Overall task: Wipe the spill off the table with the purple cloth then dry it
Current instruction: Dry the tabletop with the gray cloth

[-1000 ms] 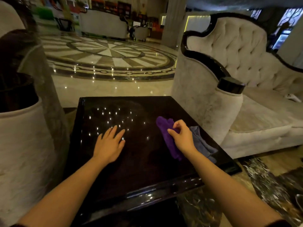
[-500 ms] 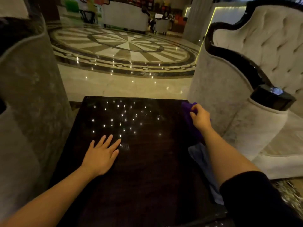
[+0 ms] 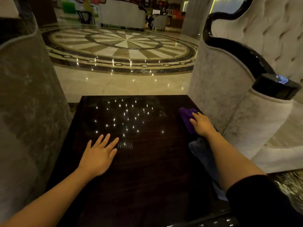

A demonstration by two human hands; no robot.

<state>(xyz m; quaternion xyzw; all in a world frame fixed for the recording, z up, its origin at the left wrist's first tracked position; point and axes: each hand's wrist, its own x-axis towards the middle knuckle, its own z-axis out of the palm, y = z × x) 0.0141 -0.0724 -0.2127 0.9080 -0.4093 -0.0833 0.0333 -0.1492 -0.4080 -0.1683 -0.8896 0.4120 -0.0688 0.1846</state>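
purple cloth (image 3: 186,117): bunched, lying at the far right of the desk, close to its right edge; the part that shows pokes out ahead of and to the left of the right hand.
cloth long axis: runs roughly near-to-far along the right edge, slightly slanted; the near end is hidden under the hand and forearm.
right hand (image 3: 202,124): pressed palm-down on the cloth, fingers (image 3: 196,115) extended and only lightly curled; it bears on the cloth rather than pinching it, though whether the thumb hooks any fabric cannot be told.
left hand (image 3: 99,154): flat on the bare desk, fingers spread, holding nothing; well apart from the cloth, toward the left of centre.
nearer hand: the right, already touching the cloth; the left braces only.
second cloth (image 3: 203,154): grey-blue, lying along the right edge nearer the person, partly under the right forearm; likely the drying cloth.
desk (image 3: 147,177): dark glossy top, speckled with reflected ceiling lights in its far half.
spill: too dark to pick out; faint smears among the reflections at the far centre may be it.
direction of coming move: judged to be leftward from the right edge across the far centre.
surroundings: pale tufted sofa (image 3: 246,104) just beside the desk on the right; grey upholstered chair (image 3: 24,95) on the left.
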